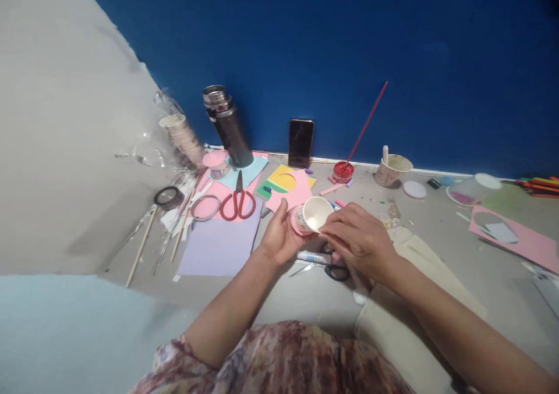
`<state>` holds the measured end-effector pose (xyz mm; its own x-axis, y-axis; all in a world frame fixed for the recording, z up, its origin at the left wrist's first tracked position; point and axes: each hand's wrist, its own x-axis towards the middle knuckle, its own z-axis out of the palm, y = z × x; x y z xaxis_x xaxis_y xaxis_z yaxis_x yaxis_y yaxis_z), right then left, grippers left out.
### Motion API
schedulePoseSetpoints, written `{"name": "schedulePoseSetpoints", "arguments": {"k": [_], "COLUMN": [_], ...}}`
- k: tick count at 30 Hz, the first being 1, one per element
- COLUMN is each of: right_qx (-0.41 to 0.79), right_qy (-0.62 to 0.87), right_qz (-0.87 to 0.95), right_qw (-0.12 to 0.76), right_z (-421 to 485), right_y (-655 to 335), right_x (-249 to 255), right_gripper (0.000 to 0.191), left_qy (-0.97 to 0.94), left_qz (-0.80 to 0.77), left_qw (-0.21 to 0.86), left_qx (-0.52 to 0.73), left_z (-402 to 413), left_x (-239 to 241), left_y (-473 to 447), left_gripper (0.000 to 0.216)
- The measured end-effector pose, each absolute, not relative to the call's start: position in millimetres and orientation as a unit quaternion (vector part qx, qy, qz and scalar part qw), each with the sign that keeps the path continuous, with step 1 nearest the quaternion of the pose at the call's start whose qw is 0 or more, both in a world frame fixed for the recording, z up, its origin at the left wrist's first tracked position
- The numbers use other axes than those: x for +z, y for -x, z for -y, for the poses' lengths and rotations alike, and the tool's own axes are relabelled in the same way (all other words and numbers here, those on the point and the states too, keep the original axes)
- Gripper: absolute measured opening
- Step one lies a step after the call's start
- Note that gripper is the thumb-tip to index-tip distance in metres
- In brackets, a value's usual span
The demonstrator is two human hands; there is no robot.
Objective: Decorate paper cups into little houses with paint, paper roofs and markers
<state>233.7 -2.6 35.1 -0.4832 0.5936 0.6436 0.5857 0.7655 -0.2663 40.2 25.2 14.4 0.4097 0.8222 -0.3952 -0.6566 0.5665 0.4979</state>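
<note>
My left hand (279,238) grips a small paper cup (315,213) from the left, thumb over its pink base, the open white mouth tilted up toward me. My right hand (356,237) closes on the cup's right side with pinched fingers. Both hands hover just above the grey floor. Directly below them lie a glue tube (313,258) and black-handled scissors (335,270).
Red scissors (238,203) rest on pink and lilac paper (218,244). A dark flask (227,126), a stack of cups (183,138), a phone (301,142) against the blue wall, a red paint pot (343,171) with a brush, tape rolls and sticks lie around.
</note>
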Motion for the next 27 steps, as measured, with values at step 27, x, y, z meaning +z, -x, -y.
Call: {"name": "schedulePoseSetpoints", "arguments": {"k": [27], "right_qx": [-0.132], "right_qy": [0.282], "right_qz": [0.872], "right_qw": [0.377], "right_z": [16], "right_y": [-221], "right_x": [25], "right_gripper": [0.025], "left_qy": [-0.141], "left_qz": [-0.273], "left_qw": [0.798], "left_qx": [0.519], "left_z": [-18], "left_x": [22], "left_y": [-20], "left_gripper": [0.064]}}
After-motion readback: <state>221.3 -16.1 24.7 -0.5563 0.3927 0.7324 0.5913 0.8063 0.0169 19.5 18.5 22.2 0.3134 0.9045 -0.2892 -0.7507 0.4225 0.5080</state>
